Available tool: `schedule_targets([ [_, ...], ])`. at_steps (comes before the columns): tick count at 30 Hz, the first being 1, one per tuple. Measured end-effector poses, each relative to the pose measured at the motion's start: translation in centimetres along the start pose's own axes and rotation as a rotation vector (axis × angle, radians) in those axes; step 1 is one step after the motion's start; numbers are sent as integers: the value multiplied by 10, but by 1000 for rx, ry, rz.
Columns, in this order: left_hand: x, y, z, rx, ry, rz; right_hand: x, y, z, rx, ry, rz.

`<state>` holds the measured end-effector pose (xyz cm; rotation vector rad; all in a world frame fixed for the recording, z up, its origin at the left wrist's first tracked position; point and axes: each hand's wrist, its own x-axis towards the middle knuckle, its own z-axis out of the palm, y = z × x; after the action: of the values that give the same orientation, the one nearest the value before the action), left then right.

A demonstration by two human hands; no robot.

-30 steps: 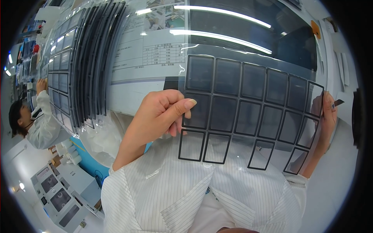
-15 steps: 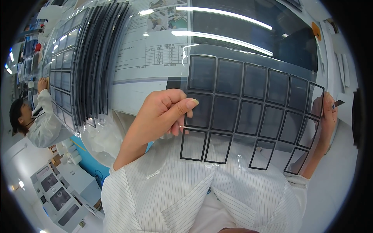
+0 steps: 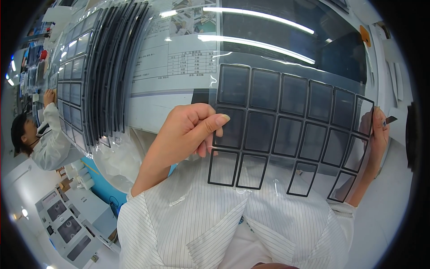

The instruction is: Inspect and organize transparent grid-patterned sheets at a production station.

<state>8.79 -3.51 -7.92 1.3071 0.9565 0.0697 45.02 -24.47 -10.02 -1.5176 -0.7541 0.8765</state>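
Left hand [image 3: 191, 129] pinches clear sheet [image 3: 277, 177] bearing black frames [image 3: 247, 187] (four along bottom).

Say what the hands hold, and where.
A clear sheet of black rectangular frames: left hand at its left edge, right hand at its right edge.

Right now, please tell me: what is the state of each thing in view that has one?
Clear plastic sheet with black rectangular frames: held up, bottom row gapped.
Bare left grip: pinching the sheet's left edge, thumb in front.
Bare right grip: holding its right edge, fingers partly hidden.
Row of similar framed sheets: packed closely.
White printed paper: lying flat.
Dark glossy panel: reflecting bright light strips.
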Motion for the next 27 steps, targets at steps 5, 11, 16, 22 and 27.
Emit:
schedule_targets([
  [5, 0, 3, 0, 18, 1, -7, 2, -3, 0, 58, -80, 9],
  [11, 0, 4, 2, 32, 12, -23, 1, 2, 1, -40, 16, -13],
  [16, -1, 3, 1, 33, 9, -22, 0, 2, 3, -58, 74, -3],
  [22, 1, 4, 0, 5, -14, -15, -1, -4, 4, -28, 63, 22],
  [27, 1, -3, -2, -33, 1, 80, -1, 2, 6, -63, 81, -31],
])
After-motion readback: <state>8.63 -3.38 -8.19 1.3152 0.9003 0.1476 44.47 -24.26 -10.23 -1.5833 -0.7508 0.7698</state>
